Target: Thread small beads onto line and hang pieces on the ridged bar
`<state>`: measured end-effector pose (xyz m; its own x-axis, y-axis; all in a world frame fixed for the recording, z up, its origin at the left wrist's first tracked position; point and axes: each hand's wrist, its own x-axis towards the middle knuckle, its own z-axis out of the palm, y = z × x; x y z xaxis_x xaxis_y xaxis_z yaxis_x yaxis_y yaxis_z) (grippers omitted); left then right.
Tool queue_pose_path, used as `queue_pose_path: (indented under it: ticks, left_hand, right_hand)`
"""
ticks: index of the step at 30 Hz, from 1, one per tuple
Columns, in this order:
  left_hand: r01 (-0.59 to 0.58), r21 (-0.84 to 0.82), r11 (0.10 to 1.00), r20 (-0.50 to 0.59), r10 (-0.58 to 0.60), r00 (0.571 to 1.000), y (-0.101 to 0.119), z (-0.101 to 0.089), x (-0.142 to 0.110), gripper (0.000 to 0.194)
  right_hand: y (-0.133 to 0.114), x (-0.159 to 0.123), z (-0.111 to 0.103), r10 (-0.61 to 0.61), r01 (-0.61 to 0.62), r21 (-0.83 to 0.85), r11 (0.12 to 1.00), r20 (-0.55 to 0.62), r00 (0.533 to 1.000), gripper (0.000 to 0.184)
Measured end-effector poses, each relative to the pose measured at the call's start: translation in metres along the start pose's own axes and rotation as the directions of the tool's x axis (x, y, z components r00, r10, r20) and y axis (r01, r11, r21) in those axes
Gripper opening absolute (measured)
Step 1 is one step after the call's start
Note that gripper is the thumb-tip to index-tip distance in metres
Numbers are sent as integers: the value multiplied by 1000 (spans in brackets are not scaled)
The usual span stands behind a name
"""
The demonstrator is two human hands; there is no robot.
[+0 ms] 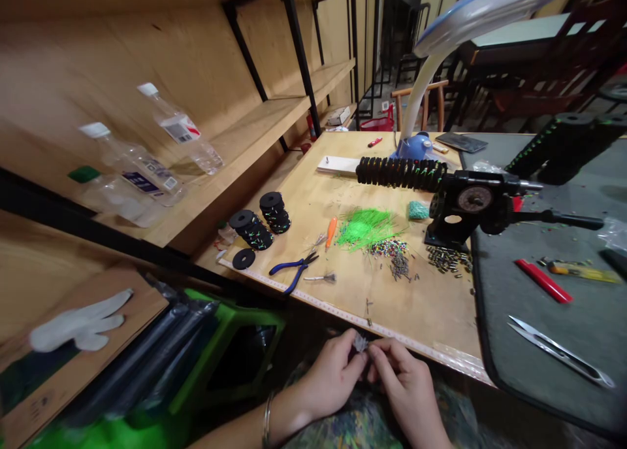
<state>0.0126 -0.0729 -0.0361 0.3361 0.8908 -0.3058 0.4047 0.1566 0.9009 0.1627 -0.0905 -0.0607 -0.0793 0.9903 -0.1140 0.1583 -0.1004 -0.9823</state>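
Clump [360, 342], small, greyish, partly see-through, sits at my left fingertips, just off the near edge of the table [426, 315], above my lap [337, 426]. My left hand [334, 370] pinches it between thumb and forefinger. My right hand [405, 376] is right beside it, thumb and forefinger drawn together; whether they grasp a bit of it, or something too thin to make out, I cannot tell (too small, moving on). Step in hand, as I judge it: close fingertip work on this one piece, left steadying, right doing the fiddly part. Next move calls, I'd say, for a firm left pinch and small right-finger motions, since a slip could drop it into my lap. On the table ahead: loose metal bits [369, 303] near the edge, blue-handled pliers [302, 264], bright green strands [367, 229], mixed beads [389, 248], metal cylinders [449, 259]. Cranked tool [473, 202] with black rings [401, 173] along it stands farther back; neither hand is on it.
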Motion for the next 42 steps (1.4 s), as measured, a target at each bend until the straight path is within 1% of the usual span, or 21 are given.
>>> queue_pose_path:
  ticks: [4, 7, 9, 11, 13, 14, 16, 19, 21, 24, 26, 31, 33, 36, 42]
  left_hand:
    - [-28, 128, 991, -29, 32, 999, 3, -1, -2, 11]
    - [-20, 149, 989, -32, 25, 999, 5, 0, -3, 10]
    - [-3, 56, 998, -4, 3, 1000, 4, 1, -2, 11]
    - [46, -133, 990, 35, -42, 999, 1, 3, 0, 17]
    - [102, -315, 944, 57, -88, 994, -2, 4, 2, 28]
    - [121, -375, 919, 55, -109, 993, -4, 4, 3, 33]
    - [144, -440, 886, 38, -143, 989, -7, 5, 5, 38]
    - [181, -502, 846, 20, -198, 980, -7, 5, 7, 40]
    - [198, -545, 815, 16, -226, 974, -7, 4, 8, 40]
    - [227, -632, 741, 23, -275, 961, -7, 4, 8, 41]
    - [240, -687, 686, 29, -304, 952, -7, 4, 7, 42]
    - [256, -761, 596, 61, -327, 943, -7, 4, 5, 42]
    - [264, -768, 583, 70, -334, 940, -5, 4, 5, 43]
    - [248, -763, 597, 44, -335, 941, -2, 4, 5, 45]
    - [264, -765, 588, 51, -354, 934, -2, 5, 4, 46]
  right_hand:
    - [1, 0, 1, -7, 6, -56, 998, -19, 1000, 32]
    - [2, 1, 1, 5, -7, -79, 997, -26, 1000, 33]
    - [2, 1, 1, 23, -25, -58, 998, -27, 999, 35]
    - [2, 2, 0, 55, -55, -12, 998, -27, 998, 38]
    - [1, 2, 0, 90, -90, 36, 995, -23, 996, 40]
    - [0, 2, 0, 108, -107, 57, 993, -18, 994, 41]
    - [0, 2, 0, 147, -146, 99, 984, -1, 989, 44]
    - [2, 2, 0, 211, -214, 159, 964, 36, 977, 48]
    - [4, 1, -1, 234, -240, 176, 955, 55, 971, 49]
    - [7, -1, -3, 231, -240, 162, 957, 75, 970, 47]
    - [7, -2, -3, 231, -245, 147, 958, 109, 967, 46]
    - [4, -1, 3, 255, -287, 156, 945, 198, 946, 45]
    - [3, -1, 5, 274, -316, 174, 933, 227, 935, 44]
    - [2, 0, 6, 298, -350, 190, 917, 257, 919, 45]
    - [-1, 0, 6, 313, -367, 177, 913, 270, 910, 42]
